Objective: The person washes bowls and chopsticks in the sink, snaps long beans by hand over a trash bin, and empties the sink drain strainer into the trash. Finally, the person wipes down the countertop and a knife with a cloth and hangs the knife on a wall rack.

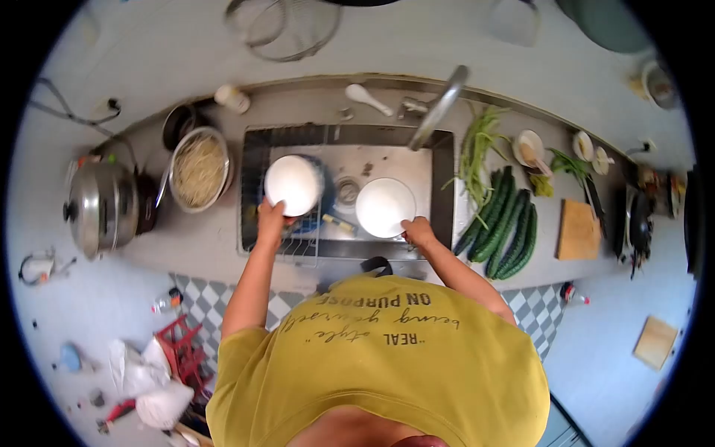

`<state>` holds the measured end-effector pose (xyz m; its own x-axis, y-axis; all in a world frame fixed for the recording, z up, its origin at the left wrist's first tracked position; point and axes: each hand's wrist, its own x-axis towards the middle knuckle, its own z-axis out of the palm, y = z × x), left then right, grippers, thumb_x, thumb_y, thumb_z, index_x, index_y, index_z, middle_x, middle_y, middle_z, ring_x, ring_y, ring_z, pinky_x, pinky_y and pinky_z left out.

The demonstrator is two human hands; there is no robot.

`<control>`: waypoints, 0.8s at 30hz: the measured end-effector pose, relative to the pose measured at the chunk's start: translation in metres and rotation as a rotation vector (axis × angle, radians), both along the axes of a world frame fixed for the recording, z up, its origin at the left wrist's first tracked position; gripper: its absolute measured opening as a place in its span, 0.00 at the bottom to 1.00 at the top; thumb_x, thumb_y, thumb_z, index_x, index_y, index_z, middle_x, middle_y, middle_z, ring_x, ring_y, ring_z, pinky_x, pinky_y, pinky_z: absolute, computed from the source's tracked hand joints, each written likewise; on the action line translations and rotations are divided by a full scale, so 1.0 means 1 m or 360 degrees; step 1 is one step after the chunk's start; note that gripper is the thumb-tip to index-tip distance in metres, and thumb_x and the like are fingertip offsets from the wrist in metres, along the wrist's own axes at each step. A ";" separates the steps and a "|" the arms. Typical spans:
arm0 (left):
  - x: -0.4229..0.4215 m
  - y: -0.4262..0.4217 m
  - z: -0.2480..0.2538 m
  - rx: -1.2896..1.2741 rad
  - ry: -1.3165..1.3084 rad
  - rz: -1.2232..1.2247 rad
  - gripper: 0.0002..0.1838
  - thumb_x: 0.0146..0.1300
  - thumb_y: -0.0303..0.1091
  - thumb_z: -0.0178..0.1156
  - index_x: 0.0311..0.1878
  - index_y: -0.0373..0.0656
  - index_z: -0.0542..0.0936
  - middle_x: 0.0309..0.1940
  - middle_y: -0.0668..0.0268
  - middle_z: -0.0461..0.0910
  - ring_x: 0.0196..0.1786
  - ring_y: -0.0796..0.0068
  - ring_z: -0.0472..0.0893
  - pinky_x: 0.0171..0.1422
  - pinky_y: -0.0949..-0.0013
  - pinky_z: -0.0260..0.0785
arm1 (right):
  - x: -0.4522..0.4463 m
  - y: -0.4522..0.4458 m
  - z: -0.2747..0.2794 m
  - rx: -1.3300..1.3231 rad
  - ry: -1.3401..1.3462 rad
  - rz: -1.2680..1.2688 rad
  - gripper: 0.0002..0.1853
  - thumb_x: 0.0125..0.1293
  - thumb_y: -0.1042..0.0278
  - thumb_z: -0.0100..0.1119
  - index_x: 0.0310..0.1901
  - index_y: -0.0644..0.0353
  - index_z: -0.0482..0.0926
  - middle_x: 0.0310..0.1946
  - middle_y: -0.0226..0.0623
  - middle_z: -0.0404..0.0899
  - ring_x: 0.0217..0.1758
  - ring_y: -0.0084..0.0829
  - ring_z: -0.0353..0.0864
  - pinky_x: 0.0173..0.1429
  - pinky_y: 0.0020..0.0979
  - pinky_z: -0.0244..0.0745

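Observation:
My left hand grips a round white plate by its near edge, with the thumb on top. This plate is over the left part of the sink, above a wire rack and a blue round container that it partly covers. Over the sink's right part, my right hand holds another white plate by its lower right rim. The fingers beneath both plates are hidden. Between the plates lie the drain and a small pale yellowish piece.
A faucet arches over the sink's back right. Cucumbers, green beans and a cutting board lie to the right. Leftward stand a bowl of pale shreds and a metal pot. A white spoon lies behind the sink.

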<state>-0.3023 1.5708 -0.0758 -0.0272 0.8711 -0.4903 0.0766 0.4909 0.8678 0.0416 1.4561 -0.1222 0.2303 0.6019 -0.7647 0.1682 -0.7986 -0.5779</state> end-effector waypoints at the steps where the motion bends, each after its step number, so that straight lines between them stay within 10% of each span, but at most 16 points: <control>1: 0.014 -0.005 0.026 -0.0056 -0.0044 -0.0052 0.20 0.61 0.26 0.45 0.57 0.37 0.65 0.31 0.60 0.77 0.20 0.76 0.74 0.20 0.75 0.67 | -0.006 0.003 0.002 -0.0045 0.0083 -0.0039 0.15 0.54 0.64 0.52 0.22 0.72 0.74 0.15 0.43 0.76 0.14 0.30 0.73 0.19 0.32 0.66; 12: 0.081 -0.041 0.039 0.0243 0.0187 -0.0549 0.18 0.59 0.30 0.49 0.53 0.36 0.65 0.32 0.57 0.76 0.28 0.72 0.78 0.28 0.73 0.72 | -0.039 0.009 0.012 0.0093 0.0330 -0.0163 0.14 0.53 0.67 0.52 0.25 0.74 0.75 0.16 0.41 0.74 0.15 0.29 0.70 0.20 0.31 0.64; 15: 0.093 -0.051 0.036 0.0109 -0.0236 -0.0378 0.17 0.60 0.30 0.50 0.52 0.35 0.66 0.33 0.58 0.76 0.30 0.74 0.77 0.26 0.75 0.68 | -0.034 0.003 0.007 0.0090 0.0328 -0.0241 0.14 0.53 0.67 0.52 0.26 0.74 0.75 0.17 0.41 0.74 0.16 0.29 0.70 0.21 0.31 0.65; 21: 0.117 -0.067 0.035 -0.1343 -0.2405 -0.0395 0.12 0.66 0.35 0.49 0.48 0.37 0.71 0.26 0.67 0.72 0.21 0.81 0.67 0.22 0.81 0.57 | -0.014 -0.011 -0.002 -0.0056 0.0386 -0.0505 0.12 0.53 0.67 0.53 0.24 0.71 0.73 0.17 0.41 0.74 0.16 0.30 0.70 0.22 0.32 0.66; 24: 0.123 -0.064 0.030 -0.1159 -0.1963 -0.0200 0.09 0.65 0.30 0.47 0.44 0.36 0.70 0.23 0.67 0.70 0.19 0.79 0.63 0.21 0.77 0.55 | -0.009 -0.016 0.002 -0.0067 0.0412 -0.0544 0.12 0.53 0.67 0.54 0.22 0.71 0.73 0.17 0.42 0.74 0.16 0.31 0.70 0.21 0.33 0.66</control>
<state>-0.1793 1.5064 -0.0454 0.7921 0.3857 -0.4731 -0.4499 0.8927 -0.0255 0.0329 1.4400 -0.1203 0.2082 0.4911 -0.8459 -0.2568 -0.8070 -0.5318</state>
